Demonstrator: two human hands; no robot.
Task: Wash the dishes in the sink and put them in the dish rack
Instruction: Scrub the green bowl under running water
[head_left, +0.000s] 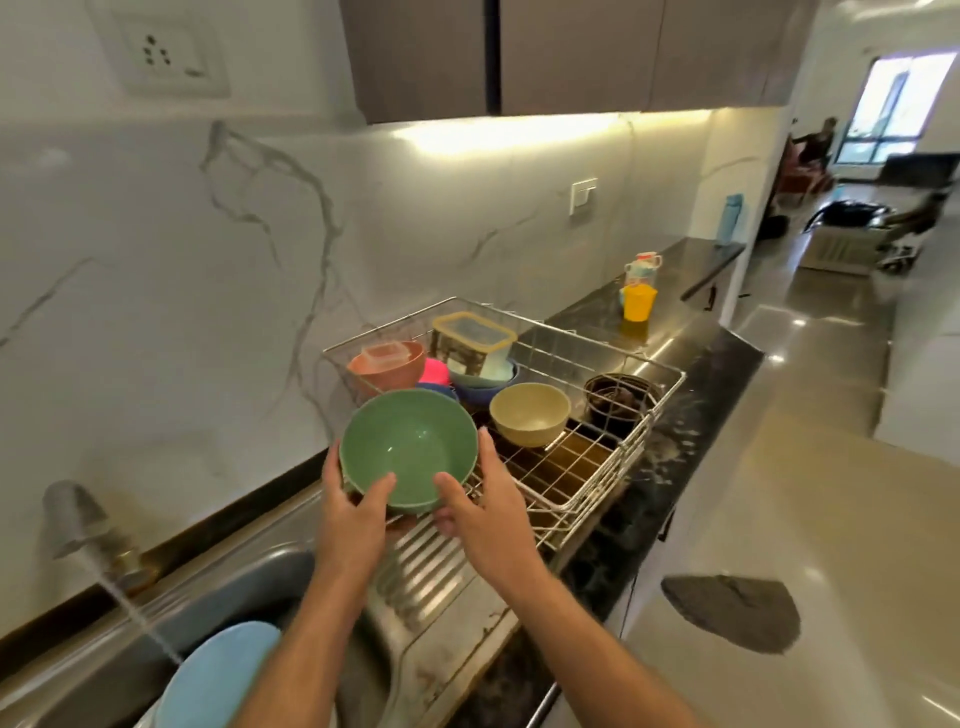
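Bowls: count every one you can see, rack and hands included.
4: green bowl in both hands, beige bowl mid-rack, pink bowl back left, blue bowl under the container. Others may be hidden.

— What's behind your counter?
— A white marble-veined wall (218, 291) with a socket plate (166, 52), dark upper cabinets (519, 52) lit underneath.
— And to your right?
— Glossy pale floor tiles (831, 467), a bright window (893, 104) far off.
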